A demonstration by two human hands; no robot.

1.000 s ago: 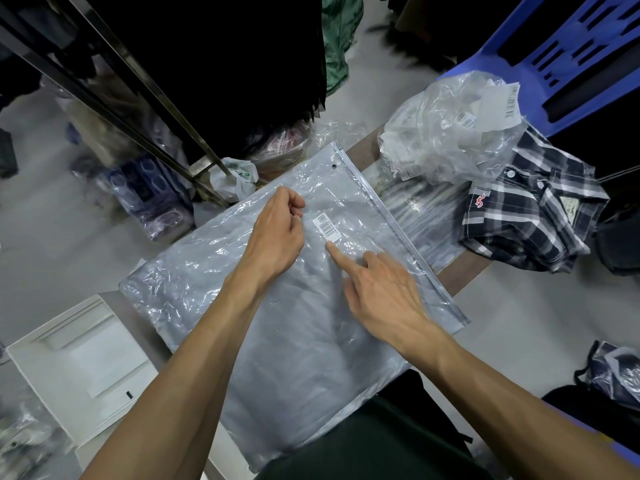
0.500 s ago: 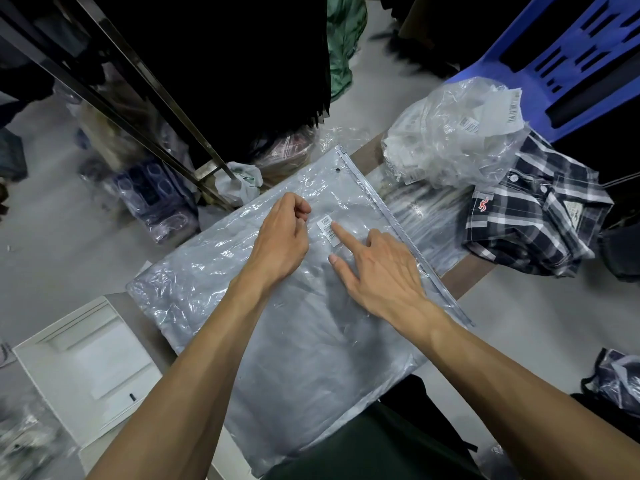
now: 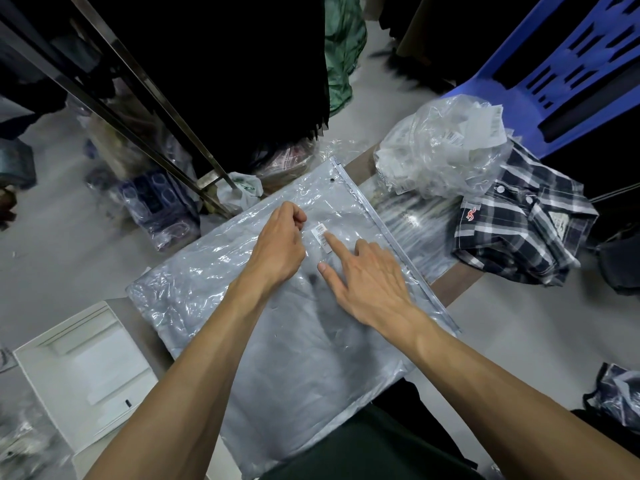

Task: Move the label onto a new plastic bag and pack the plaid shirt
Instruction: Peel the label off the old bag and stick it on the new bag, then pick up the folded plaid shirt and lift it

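A new clear zip-top plastic bag [image 3: 277,341] lies flat on the table in front of me. A small white barcode label [image 3: 320,235] sits on its upper part. My right hand [image 3: 370,282] rests on the bag with fingers spread, and its index fingertip presses on the label. My left hand [image 3: 277,247] is curled into a loose fist just left of the label, resting on the bag. The folded black-and-white plaid shirt [image 3: 519,233] lies at the table's right end, apart from both hands. A crumpled old plastic bag [image 3: 440,154] sits on and beside it.
A blue plastic chair [image 3: 561,64] stands behind the shirt. A metal clothes rack [image 3: 138,109] with dark garments is at the upper left, with bagged goods on the floor below. A white tray [image 3: 86,372] sits at the lower left. Another bagged item [image 3: 620,393] lies at the lower right.
My right index finger has slid up the bag from below the label onto the label itself. My left fist has stayed beside the label.
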